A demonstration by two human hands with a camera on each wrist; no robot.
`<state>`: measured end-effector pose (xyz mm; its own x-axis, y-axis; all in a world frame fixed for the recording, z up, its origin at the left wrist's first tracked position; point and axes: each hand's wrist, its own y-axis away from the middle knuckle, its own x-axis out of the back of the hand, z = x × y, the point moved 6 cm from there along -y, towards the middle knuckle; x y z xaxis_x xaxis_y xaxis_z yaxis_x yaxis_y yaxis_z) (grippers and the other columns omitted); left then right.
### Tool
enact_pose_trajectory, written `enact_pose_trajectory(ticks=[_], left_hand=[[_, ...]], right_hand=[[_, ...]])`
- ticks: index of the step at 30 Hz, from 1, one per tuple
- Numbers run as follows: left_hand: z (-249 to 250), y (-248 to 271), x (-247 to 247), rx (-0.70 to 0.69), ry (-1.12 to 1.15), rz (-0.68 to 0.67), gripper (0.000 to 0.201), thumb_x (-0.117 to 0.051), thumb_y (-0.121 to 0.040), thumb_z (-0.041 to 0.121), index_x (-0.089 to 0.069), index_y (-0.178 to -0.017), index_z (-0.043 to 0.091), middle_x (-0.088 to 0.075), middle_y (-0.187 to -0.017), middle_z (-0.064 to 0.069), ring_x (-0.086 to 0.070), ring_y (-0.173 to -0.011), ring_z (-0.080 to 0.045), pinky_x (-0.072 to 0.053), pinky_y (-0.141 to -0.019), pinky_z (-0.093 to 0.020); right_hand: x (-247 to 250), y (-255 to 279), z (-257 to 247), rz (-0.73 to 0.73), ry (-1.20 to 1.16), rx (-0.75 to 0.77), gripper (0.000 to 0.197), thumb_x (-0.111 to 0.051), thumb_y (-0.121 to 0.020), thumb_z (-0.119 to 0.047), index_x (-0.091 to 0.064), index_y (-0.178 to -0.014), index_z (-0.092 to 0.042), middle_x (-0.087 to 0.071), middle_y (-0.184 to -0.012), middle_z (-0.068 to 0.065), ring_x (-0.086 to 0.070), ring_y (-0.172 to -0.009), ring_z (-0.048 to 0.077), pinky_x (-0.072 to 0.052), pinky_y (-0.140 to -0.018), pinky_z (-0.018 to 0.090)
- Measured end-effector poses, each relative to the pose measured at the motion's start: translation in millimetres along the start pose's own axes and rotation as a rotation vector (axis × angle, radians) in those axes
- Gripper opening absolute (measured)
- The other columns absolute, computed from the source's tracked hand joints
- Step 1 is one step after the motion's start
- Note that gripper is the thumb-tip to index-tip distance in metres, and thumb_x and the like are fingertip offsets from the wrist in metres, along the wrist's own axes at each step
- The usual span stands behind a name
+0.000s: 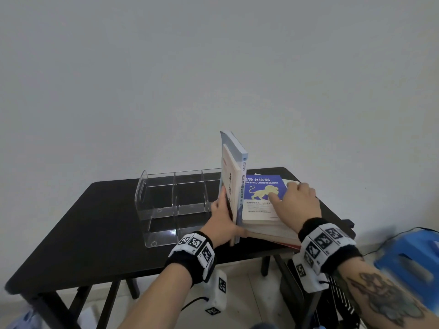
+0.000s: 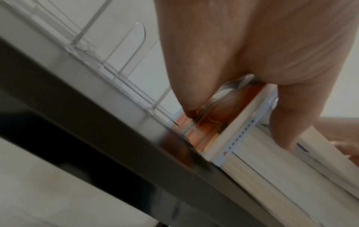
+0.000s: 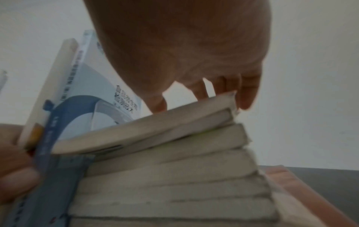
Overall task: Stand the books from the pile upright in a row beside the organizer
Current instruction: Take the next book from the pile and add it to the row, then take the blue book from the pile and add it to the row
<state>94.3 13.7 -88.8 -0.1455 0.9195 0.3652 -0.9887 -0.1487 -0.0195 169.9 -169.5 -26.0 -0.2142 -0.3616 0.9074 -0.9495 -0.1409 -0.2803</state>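
Two books stand upright against the right end of the clear organizer (image 1: 175,205): a cream book (image 1: 230,176) and a taller light-blue book (image 1: 241,167). My left hand (image 1: 225,214) grips both low down, fingers on the cream cover and thumb on the near edge. The left wrist view shows their bottom ends (image 2: 229,138) on the table. To the right lies the pile (image 1: 268,229), topped by a blue book with a lion (image 1: 263,188). My right hand (image 1: 285,193) holds this blue book (image 3: 155,127), thumb on the cover and fingers curled over its far edge, which is raised slightly.
The black table (image 1: 95,222) stands against a white wall, and the pile sits near its right front corner. A blue plastic stool (image 1: 411,257) and cables are on the floor to the right. A pink-edged book (image 3: 291,192) lies at the bottom of the pile.
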Motion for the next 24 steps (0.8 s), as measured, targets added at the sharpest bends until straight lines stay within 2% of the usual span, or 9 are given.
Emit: enact_pose_trajectory(ticks=[2, 4, 7, 11, 14, 17, 18, 21, 24], left_hand=[[-5, -2, 1, 0.040, -0.034, 0.025, 0.143, -0.086, -0.063, 0.007, 0.020, -0.155, 0.036, -0.018, -0.138, -0.002, -0.022, -0.127, -0.011, -0.032, -0.116, -0.035], [-9, -5, 2, 0.038, -0.046, 0.020, 0.149, -0.088, -0.057, 0.014, 0.022, -0.153, 0.040, -0.019, -0.141, -0.001, -0.024, -0.131, -0.013, -0.034, -0.115, -0.035], [-16, -8, 4, 0.015, -0.049, 0.033, 0.156, -0.092, -0.041, 0.029, 0.019, -0.149, 0.051, -0.027, -0.150, -0.001, -0.035, -0.140, -0.021, -0.042, -0.111, -0.046], [-13, 0, 6, 0.012, -0.048, 0.026, 0.157, -0.093, -0.047, 0.024, 0.026, -0.147, 0.049, -0.023, -0.156, 0.003, -0.032, -0.143, -0.018, -0.042, -0.112, -0.043], [-11, 3, 1, -0.009, -0.001, -0.013, 0.146, -0.087, -0.066, 0.000, 0.029, -0.151, 0.033, -0.021, -0.154, 0.010, -0.032, -0.141, -0.012, -0.053, -0.088, -0.016], [-9, 1, -3, -0.031, 0.017, -0.047, 0.135, -0.082, -0.072, -0.004, 0.021, -0.153, 0.028, -0.027, -0.153, 0.009, -0.054, -0.116, -0.003, -0.055, -0.069, -0.013], [-11, -1, -3, -0.036, 0.014, -0.037, 0.130, -0.082, -0.072, -0.003, 0.015, -0.153, 0.026, -0.031, -0.152, 0.007, -0.056, -0.110, 0.000, -0.054, -0.071, -0.012], [-12, -6, -2, -0.020, -0.019, -0.017, 0.117, -0.082, -0.073, 0.002, 0.003, -0.150, 0.022, -0.039, -0.150, 0.003, -0.053, -0.122, -0.010, -0.048, -0.090, -0.016], [-9, -7, -2, 0.002, -0.033, -0.033, 0.121, -0.083, -0.072, 0.004, 0.008, -0.151, 0.021, -0.037, -0.149, 0.004, -0.049, -0.128, -0.015, -0.049, -0.102, -0.029]], right_hand=[[-11, -5, 12, -0.186, 0.047, -0.093, 0.076, -0.043, -0.083, -0.069, -0.046, -0.127, -0.007, -0.048, -0.128, 0.016, -0.045, -0.118, 0.033, -0.040, -0.096, 0.041], [-18, -10, 21, -0.289, 0.015, -0.130, 0.081, -0.046, -0.077, -0.074, -0.049, -0.124, -0.008, -0.046, -0.129, 0.016, -0.049, -0.114, 0.032, -0.043, -0.092, 0.038], [-17, -16, 26, -0.344, 0.014, -0.124, 0.070, -0.051, -0.072, -0.076, -0.058, -0.099, -0.012, -0.059, -0.113, 0.014, -0.054, -0.091, 0.025, -0.045, -0.070, 0.032], [0, -17, 29, -0.354, -0.005, -0.129, 0.052, -0.062, -0.076, -0.066, -0.053, -0.074, -0.015, -0.063, -0.083, 0.002, -0.058, -0.069, 0.017, -0.039, -0.053, 0.027], [11, -19, 34, -0.337, -0.024, -0.154, 0.050, -0.069, -0.072, -0.064, -0.051, -0.074, -0.017, -0.060, -0.077, -0.002, -0.056, -0.067, 0.013, -0.043, -0.058, 0.028], [18, -19, 35, -0.347, -0.134, -0.159, 0.044, -0.073, -0.075, -0.051, -0.054, -0.070, -0.012, -0.059, -0.071, 0.000, -0.054, -0.062, 0.014, -0.038, -0.055, 0.028], [18, -18, 35, -0.363, -0.204, -0.169, 0.041, -0.074, -0.076, -0.045, -0.054, -0.069, -0.010, -0.058, -0.067, 0.002, -0.053, -0.057, 0.016, -0.036, -0.052, 0.027], [13, -14, 37, -0.460, -0.523, -0.289, 0.023, -0.068, -0.081, -0.026, -0.056, -0.078, -0.007, -0.052, -0.059, 0.006, -0.045, -0.040, 0.018, -0.030, -0.038, 0.020], [8, -3, 39, -0.622, -0.850, -0.453, 0.011, -0.053, -0.086, -0.016, -0.055, -0.091, -0.006, -0.058, -0.058, 0.010, -0.044, -0.032, 0.015, -0.027, -0.031, 0.012]])
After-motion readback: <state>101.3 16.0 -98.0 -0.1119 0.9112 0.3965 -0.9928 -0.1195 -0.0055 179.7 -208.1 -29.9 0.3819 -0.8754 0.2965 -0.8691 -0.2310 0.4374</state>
